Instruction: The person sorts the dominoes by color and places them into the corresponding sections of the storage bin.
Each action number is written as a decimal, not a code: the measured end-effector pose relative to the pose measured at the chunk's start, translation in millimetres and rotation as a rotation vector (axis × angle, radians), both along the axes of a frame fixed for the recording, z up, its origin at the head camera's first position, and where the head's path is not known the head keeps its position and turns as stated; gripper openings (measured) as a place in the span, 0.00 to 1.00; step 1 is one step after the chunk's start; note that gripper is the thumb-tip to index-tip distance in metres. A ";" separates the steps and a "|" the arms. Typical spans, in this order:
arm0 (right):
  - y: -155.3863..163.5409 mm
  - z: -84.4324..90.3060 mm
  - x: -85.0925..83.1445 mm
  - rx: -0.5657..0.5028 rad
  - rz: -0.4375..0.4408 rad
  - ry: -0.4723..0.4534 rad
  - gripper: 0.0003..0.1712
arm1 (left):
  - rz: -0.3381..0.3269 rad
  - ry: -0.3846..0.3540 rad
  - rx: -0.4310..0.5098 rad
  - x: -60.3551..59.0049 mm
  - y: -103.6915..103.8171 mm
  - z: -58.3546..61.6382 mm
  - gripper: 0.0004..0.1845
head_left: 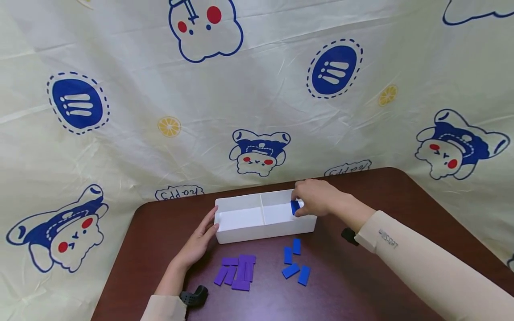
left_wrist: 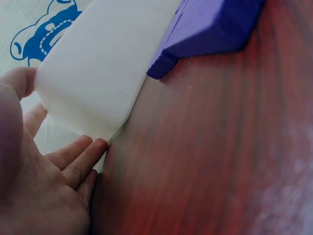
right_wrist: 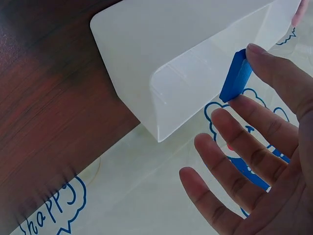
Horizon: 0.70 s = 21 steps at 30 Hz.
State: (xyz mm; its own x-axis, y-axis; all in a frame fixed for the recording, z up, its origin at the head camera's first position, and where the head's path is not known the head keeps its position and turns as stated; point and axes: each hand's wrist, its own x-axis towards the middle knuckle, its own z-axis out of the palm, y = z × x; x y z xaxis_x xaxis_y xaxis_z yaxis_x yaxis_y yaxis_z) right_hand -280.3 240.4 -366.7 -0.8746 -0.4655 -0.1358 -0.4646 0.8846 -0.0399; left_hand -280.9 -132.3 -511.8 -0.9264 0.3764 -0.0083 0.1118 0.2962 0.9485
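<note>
A white box with two compartments stands on the dark wooden table. My right hand pinches a blue block between thumb and index finger at the right end of the box, over the right compartment. In the right wrist view the blue block is at the box rim, and the other fingers of the right hand are spread. My left hand rests with straight fingers against the box's left end. The left wrist view shows the left hand at the box corner.
In front of the box lie several purple blocks and, to their right, several blue blocks. A purple block is close to the box wall. A patterned cloth hangs behind the table.
</note>
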 end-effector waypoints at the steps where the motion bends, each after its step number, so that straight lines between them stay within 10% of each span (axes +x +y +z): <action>1: 0.0 -0.2 -1.4 0.003 0.003 -0.001 0.24 | 0.002 -0.004 0.004 0.3 0.1 -0.5 0.32; 21: 2.8 -18.0 -24.8 -0.029 -0.021 -0.039 0.24 | -0.015 0.002 0.038 -4.4 -3.8 -2.2 0.33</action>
State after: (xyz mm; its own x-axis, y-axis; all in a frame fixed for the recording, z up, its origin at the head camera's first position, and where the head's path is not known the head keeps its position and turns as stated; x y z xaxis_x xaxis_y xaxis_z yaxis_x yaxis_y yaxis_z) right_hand -305.1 243.2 -384.8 -0.8785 -0.4512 -0.1568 -0.4434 0.8924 -0.0837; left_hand -285.4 -136.1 -514.0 -0.9205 0.3907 0.0079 0.1177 0.2580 0.9590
